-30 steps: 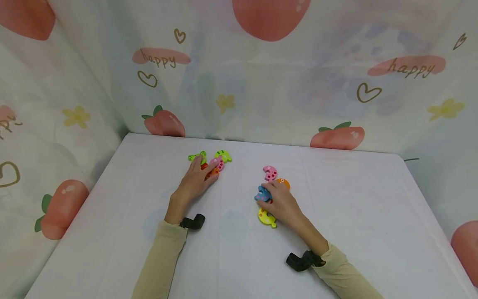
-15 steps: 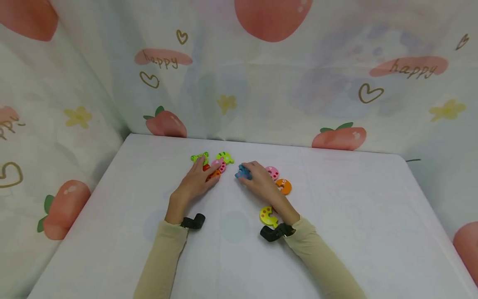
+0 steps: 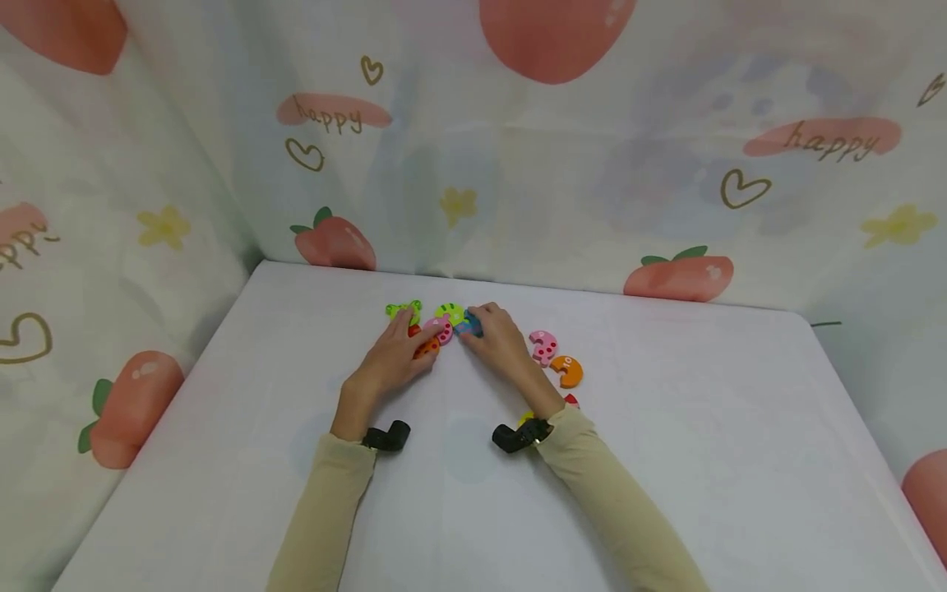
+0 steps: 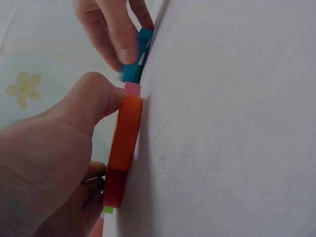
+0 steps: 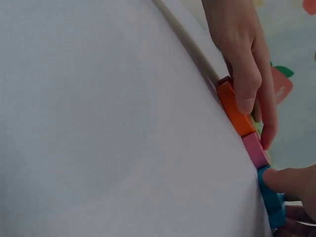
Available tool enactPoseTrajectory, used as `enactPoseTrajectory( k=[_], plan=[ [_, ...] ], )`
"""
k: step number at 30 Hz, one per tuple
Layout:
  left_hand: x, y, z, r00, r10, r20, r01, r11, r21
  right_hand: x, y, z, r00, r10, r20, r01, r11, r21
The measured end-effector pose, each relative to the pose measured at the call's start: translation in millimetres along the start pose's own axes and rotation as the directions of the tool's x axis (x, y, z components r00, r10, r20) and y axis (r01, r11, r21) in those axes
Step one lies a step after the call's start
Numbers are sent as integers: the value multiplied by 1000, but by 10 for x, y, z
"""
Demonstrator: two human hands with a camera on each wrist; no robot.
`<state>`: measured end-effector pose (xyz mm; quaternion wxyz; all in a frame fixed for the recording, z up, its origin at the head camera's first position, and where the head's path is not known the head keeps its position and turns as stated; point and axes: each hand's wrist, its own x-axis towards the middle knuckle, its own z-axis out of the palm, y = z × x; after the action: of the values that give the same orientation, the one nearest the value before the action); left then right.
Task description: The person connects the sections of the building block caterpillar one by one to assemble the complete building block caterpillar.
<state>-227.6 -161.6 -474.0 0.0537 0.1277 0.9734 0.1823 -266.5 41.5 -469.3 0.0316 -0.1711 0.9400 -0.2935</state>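
In the head view my left hand [image 3: 388,355] rests with spread fingers on a cluster of small wooden animal-shaped puzzle pieces. Its thumb touches an orange piece [image 4: 127,133], and a red piece [image 4: 115,187] adjoins that one. A pink spotted piece [image 3: 445,335] lies by the index fingertip. Behind are a striped green piece [image 3: 448,312] and another green piece [image 3: 405,311], partly covered by fingers. My right hand [image 3: 501,345] pinches a blue piece [image 5: 273,202] between thumb and fingers, right against the pink and striped green pieces.
To the right on the white table [image 3: 473,526] lie a pink spotted piece [image 3: 545,345] and an orange piece [image 3: 570,372] marked 10. A red piece [image 3: 571,400] and a yellow piece [image 3: 526,417] are mostly hidden by the right wrist. A patterned curtain [image 3: 518,181] stands behind.
My right hand has carried the blue piece from the right-hand group, leftward and away from me, up to the left cluster. My left hand has stayed on its pieces.
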Motion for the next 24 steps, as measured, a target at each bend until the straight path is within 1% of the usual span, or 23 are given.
enactPoseTrajectory(
  k=[7, 10, 12, 14, 17, 20, 22, 24],
  plan=[
    [19, 40, -18, 1000, 18, -14, -18, 1000, 9, -19, 28, -2, 1000, 8, 14, -8, 999, -41],
    [32, 70, -39, 1000, 10, -16, -9, 1000, 22, -48, 36, -33, 1000, 2, 26, 0, 998, -67],
    [47, 112, -59, 1000, -15, -10, 16, 1000, 18, -66, 41, -59, 999, -6, 40, 9, 997, -81],
    [69, 172, -71, 999, -40, -19, 40, 999, 9, -90, 48, -87, 998, -18, 57, 23, 996, -87],
    [116, 296, -58, 995, -81, -62, 80, 996, -30, -154, 76, -131, 996, -36, 79, 41, 998, -55],
    [160, 416, 3, 987, -121, -107, 118, 992, -36, -292, 133, -211, 995, -40, 88, 40, 999, 7],
    [184, 478, 56, 981, -155, -113, 154, 988, -22, -414, 188, -301, 996, -42, 79, 38, 998, 51],
    [200, 523, 101, 977, -184, -105, 185, 983, -1, -540, 254, -408, 998, -40, 55, 37, 997, 64]
  ],
)
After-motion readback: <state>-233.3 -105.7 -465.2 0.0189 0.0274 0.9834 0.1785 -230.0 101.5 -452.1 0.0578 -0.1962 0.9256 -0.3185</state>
